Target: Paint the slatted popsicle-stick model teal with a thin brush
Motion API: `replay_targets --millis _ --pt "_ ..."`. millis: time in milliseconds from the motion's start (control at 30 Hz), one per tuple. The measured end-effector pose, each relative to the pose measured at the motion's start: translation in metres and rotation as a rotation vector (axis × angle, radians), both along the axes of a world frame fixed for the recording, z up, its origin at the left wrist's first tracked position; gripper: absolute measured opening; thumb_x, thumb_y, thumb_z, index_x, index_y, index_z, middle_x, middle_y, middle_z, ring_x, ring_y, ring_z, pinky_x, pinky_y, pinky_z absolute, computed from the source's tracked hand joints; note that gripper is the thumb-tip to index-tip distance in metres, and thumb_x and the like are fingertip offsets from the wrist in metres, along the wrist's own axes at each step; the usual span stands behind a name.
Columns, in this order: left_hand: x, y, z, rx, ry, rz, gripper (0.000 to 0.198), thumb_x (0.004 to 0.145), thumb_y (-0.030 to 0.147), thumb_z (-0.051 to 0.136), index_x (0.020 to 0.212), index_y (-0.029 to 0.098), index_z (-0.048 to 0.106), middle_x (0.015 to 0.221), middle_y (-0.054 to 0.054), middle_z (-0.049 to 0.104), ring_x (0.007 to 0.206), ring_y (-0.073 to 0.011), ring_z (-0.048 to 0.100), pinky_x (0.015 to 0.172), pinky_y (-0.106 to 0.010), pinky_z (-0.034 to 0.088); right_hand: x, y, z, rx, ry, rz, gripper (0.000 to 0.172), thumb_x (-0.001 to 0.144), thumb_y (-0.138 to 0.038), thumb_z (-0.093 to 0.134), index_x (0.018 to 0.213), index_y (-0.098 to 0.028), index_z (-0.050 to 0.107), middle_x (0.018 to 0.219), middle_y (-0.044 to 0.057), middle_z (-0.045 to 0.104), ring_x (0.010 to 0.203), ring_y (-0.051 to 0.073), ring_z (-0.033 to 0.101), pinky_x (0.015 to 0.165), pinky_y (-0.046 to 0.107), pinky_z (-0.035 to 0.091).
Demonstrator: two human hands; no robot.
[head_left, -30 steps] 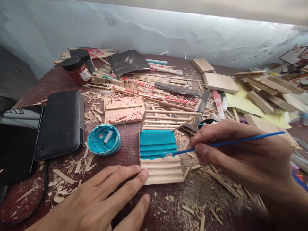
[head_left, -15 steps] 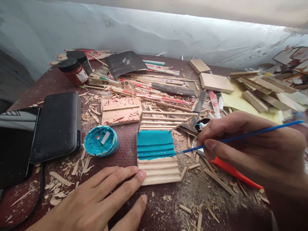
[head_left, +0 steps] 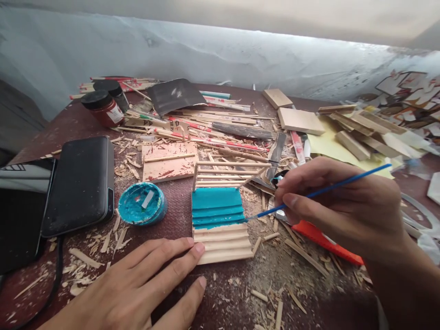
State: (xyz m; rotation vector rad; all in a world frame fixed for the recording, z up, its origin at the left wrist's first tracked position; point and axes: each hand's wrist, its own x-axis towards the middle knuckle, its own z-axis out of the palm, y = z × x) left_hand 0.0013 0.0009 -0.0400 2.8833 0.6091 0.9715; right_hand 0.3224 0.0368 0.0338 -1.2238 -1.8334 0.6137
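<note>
A small stepped piece made of wooden sticks [head_left: 220, 224] lies in the middle of the table; its upper steps are painted teal, its lower steps are bare wood. My right hand [head_left: 340, 206] pinches a thin blue paintbrush [head_left: 319, 192], whose tip touches the right edge of the painted steps. My left hand [head_left: 144, 286] lies flat on the table with fingers stretched out, the fingertips against the lower left corner of the piece. A round lid of teal paint [head_left: 142, 203] sits just left of the piece.
A black case [head_left: 80, 183] and a dark screen [head_left: 20, 206] lie at the left. Dark-lidded paint jars [head_left: 103, 106] stand at the back left. Sticks, wood blocks [head_left: 299, 120], a paint-stained board [head_left: 169, 160], an orange object [head_left: 323, 240] and shavings litter the table.
The brush tip has moved from on the painted steps to their right edge. The view has shifted, revealing the orange object under my right hand. My left hand has stayed put.
</note>
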Motion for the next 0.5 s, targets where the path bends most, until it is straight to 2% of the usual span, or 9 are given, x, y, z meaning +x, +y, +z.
replay_targets --millis 167,300,500 --pt "-0.0024 -0.0016 -0.0009 -0.004 0.008 -0.001 0.026 0.106 0.011 0.054 0.119 0.019 0.075 0.136 -0.009 0.072 0.138 -0.0261 0.061 0.116 -0.039 0.053 0.003 -0.002 0.0006 0.028 0.023 -0.054 0.022 0.084 -0.006 0.076 0.089 -0.028 0.075 0.072 -0.005 0.071 0.049 0.009 0.065 0.04 0.02 0.05" --pt "-0.0021 -0.002 -0.0021 -0.008 0.009 -0.002 0.025 0.106 0.012 0.055 0.12 0.019 0.075 0.137 -0.009 0.072 0.14 -0.0263 0.06 0.116 -0.041 0.053 -0.0003 -0.002 -0.002 0.015 0.09 -0.026 0.022 0.087 -0.006 0.077 0.091 -0.027 0.074 0.065 -0.006 0.068 0.043 0.009 0.062 0.036 0.02 0.045" --pt "-0.0023 -0.002 -0.0021 -0.014 0.013 -0.008 0.025 0.104 0.01 0.057 0.12 0.019 0.075 0.137 -0.01 0.073 0.14 -0.0271 0.061 0.115 -0.042 0.056 0.002 0.0 -0.0063 -0.045 0.079 -0.006 0.022 0.087 -0.006 0.075 0.091 -0.027 0.073 0.062 -0.006 0.065 0.042 0.009 0.06 0.035 0.02 0.043"
